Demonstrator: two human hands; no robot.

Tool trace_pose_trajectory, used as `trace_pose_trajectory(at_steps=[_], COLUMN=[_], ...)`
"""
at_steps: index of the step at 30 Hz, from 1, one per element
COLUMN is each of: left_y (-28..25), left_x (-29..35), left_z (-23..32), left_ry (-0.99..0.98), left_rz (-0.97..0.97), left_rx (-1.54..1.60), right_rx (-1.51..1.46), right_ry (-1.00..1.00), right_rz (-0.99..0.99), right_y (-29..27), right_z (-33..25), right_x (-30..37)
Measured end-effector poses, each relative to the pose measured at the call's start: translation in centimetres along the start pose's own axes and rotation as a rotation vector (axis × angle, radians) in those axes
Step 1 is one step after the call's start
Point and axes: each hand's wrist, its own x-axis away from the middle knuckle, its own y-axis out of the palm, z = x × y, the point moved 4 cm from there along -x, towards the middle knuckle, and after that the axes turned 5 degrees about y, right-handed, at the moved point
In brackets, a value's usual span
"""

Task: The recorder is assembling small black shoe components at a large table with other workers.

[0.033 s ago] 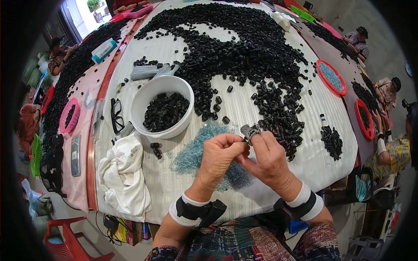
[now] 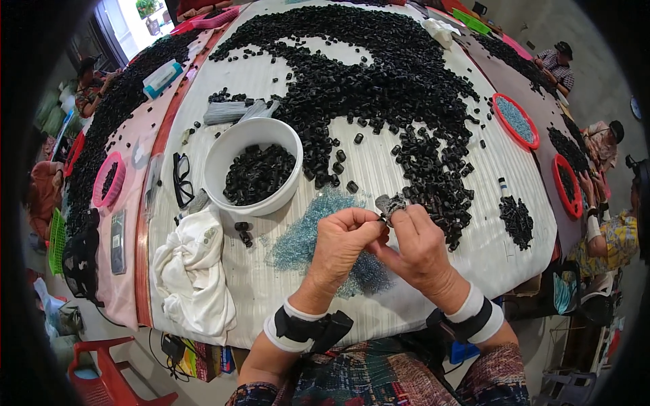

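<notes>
Small grey part pinched between both hands, left, right.

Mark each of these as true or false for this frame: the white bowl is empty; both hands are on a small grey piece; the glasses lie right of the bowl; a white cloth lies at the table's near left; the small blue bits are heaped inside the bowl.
1. The white bowl is empty. False: it holds black pieces.
2. Both hands, left hand and right hand, pinch a small grey piece. True.
3. The black glasses lie right of the bowl. False: they lie to its left.
4. A white cloth lies near the table's near left edge. True.
5. The small blue bits are heaped in the bowl. False: they lie on the table, under and beside the hands.
</notes>
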Motion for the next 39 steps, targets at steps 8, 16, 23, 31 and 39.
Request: trace_pose_trajectory(at_steps=[8,16,23,31,39], left_y=[-0.3,-0.1,-0.2,0.4,-0.6], left_x=[0.0,0.1,0.1,0.2,-0.5], left_z=[-0.3,0.0,-0.1,-0.3,1.3], left_ry=[0.001,-0.030,-0.040,-0.137,0.079], left_rz=[-0.007,0.007,0.002,-0.074,0.020], left_rx=[-0.054,-0.107,-0.088,-0.075,0.053], right_rx=[0.075,0.084,0.025,0.031,-0.074], right_ry=[0.016,-0.050,-0.083,-0.047,0.145], right_rz=[-0.014,-0.035,-0.028,0.010,0.033], right_y=[0.0,-0.1,0.1,-0.4,-3.0], right_z=[-0.3,0.0,0.0,0.9,5.4], right_x=[-0.3,-0.7,-0.4,0.1,-0.4])
